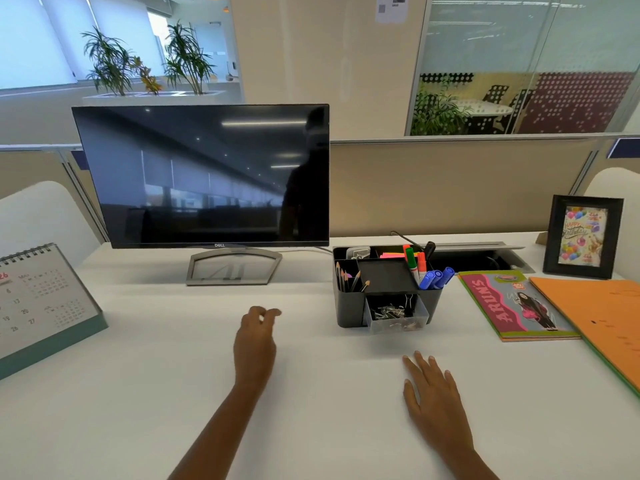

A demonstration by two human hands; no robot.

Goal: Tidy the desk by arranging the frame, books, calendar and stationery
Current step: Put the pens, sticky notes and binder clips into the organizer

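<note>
My left hand [256, 337] hovers over the white desk [173, 341] in front of the monitor, fingers loosely curled, with nothing visible in it. My right hand [433, 393] lies flat on the desk, fingers straight, below the black stationery organiser [349, 306]. The organiser holds markers [433, 277] and pencils [349, 280], and its small drawer [394, 315] of clips is pulled out. A pink "ARUN'S" book [512, 306] and an orange book [602, 317] lie to the right. A black photo frame [583, 237] stands at the back right. At the far left stands the desk calendar [41, 299].
A dark Dell monitor [207, 174] on a grey stand [233, 268] occupies the back centre. A beige partition [450, 188] runs behind the desk, with an open cable slot [485, 261] behind the organiser. White chair backs show at both sides.
</note>
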